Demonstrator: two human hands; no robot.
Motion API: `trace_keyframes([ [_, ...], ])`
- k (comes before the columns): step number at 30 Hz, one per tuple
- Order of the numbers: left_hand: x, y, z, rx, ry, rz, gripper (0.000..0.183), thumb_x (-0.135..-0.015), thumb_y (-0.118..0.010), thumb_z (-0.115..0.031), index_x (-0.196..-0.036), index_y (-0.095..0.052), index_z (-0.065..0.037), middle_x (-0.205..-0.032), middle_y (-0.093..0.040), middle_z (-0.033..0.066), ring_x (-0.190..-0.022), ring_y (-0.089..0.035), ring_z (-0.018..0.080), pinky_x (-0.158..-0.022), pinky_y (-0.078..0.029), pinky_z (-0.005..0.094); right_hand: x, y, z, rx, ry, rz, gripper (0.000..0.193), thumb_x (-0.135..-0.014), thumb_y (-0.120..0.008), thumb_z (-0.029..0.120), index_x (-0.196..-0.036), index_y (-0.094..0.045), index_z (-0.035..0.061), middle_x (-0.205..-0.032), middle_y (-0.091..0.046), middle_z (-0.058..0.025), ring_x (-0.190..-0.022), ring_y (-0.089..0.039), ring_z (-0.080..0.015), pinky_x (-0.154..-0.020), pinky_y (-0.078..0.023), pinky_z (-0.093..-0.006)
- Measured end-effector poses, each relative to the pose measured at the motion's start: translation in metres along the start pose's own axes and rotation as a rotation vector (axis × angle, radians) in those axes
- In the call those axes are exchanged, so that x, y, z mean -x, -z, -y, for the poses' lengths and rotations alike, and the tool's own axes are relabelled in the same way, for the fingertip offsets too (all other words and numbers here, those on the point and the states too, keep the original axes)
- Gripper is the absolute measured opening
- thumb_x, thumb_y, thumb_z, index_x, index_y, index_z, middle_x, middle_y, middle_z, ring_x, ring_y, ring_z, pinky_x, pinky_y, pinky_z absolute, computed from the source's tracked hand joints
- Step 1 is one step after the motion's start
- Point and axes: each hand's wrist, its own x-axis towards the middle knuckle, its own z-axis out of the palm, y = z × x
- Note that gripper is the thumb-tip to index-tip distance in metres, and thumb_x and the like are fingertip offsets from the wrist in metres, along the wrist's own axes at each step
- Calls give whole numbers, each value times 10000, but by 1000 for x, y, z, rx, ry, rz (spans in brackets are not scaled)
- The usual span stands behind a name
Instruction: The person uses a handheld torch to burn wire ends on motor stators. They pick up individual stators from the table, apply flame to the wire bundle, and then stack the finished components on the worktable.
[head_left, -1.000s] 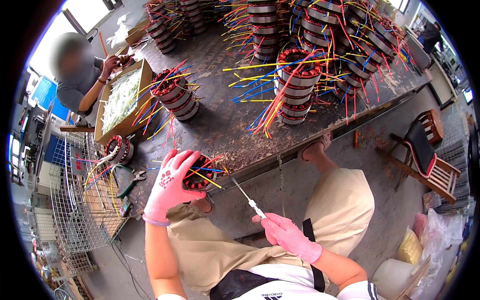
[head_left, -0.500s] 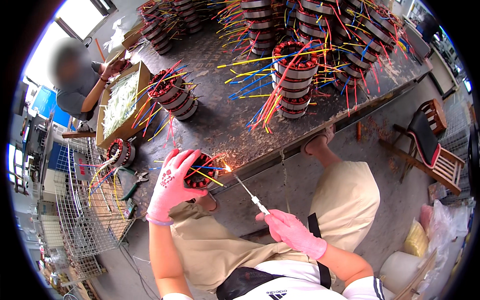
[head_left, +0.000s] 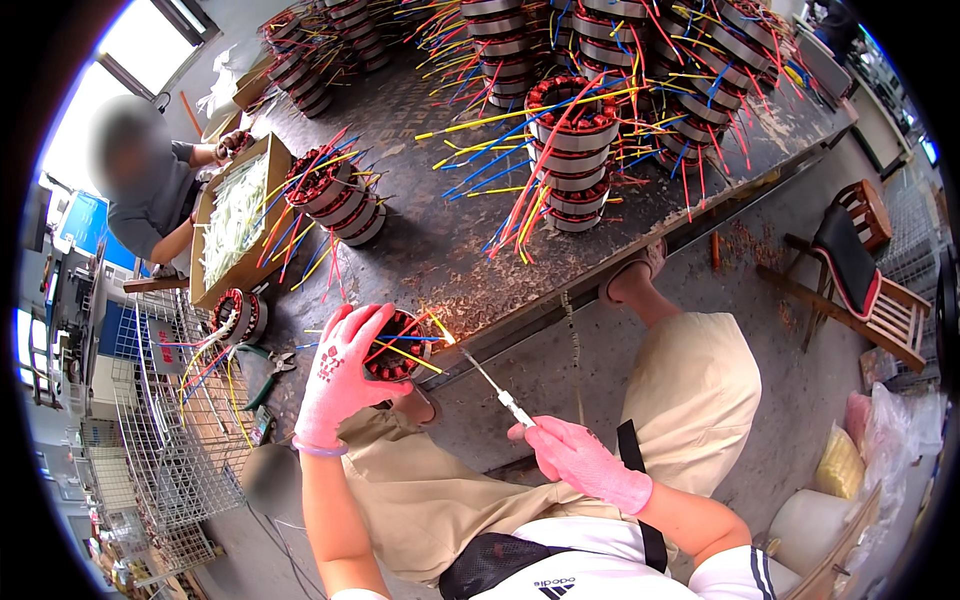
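Observation:
My left hand (head_left: 340, 375), in a pink glove, is curled around the side of a wire-wound motor stator (head_left: 398, 350) at the near edge of the table. Red, blue and yellow leads stick out of the stator, some partly hidden by the hand. In my right hand (head_left: 585, 462), also pink-gloved, is a slim rod-like torch (head_left: 512, 405) with a white handle section. Its thin metal tip points up and left, and a small bright glow sits there, by the end of a yellow lead (head_left: 440, 325). Whether tip and lead touch, I cannot tell.
Stacked stators (head_left: 575, 165) with loose leads crowd the worn table (head_left: 440, 255). To the left are a shorter stack (head_left: 340, 205), a box of pale sleeves (head_left: 240, 225), a single stator (head_left: 240, 315) and green-handled pliers (head_left: 268, 378). A co-worker (head_left: 150, 195) sits beyond the box.
The flame at the torch tip looks smaller, and a yellow lead now shows beside it. My left hand keeps its hold on the stator. The co-worker's arms have shifted, and the view has moved slightly.

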Motion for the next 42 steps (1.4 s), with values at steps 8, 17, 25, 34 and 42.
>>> trace_keyframes([
  [8,2,-2,1,7,27,3,955,-522,-890,-242,-1390,-517,-104,-1363,-533,138,-1323,-410,433,-1129,-351,504,-1,1,1,9,10,29,294,-1055,-462,229,-1200,-619,27,-629,-430,38,-547,-397,-47,-494,-329,-236],
  [17,2,-3,1,16,29,-1,962,-520,-891,-241,-1396,-517,-112,-1360,-534,136,-1312,-414,436,-1125,-351,505,-1,-1,0,-22,-4,11,326,-1052,-472,276,-1218,-624,40,-586,-424,45,-523,-357,-46,-487,-269,-234],
  [25,1,-3,0,31,13,-3,957,-520,-891,-236,-1390,-519,-97,-1355,-533,148,-1315,-419,420,-1148,-328,505,-1,-2,1,-7,-3,-19,322,-1049,-466,260,-1202,-627,27,-580,-436,40,-519,-371,-46,-490,-289,-231],
  [34,2,-4,2,17,10,-9,970,-507,-897,-237,-1389,-519,-93,-1367,-528,142,-1326,-414,413,-1153,-326,501,0,-4,6,38,0,-18,328,-1044,-463,274,-1199,-629,38,-575,-435,39,-512,-368,-46,-485,-283,-236],
  [42,2,-2,0,23,33,11,956,-527,-890,-255,-1395,-516,-108,-1369,-531,136,-1324,-407,435,-1136,-341,504,1,-2,4,-12,6,2,315,-1046,-464,257,-1194,-624,29,-595,-433,35,-525,-379,-50,-488,-299,-237],
])
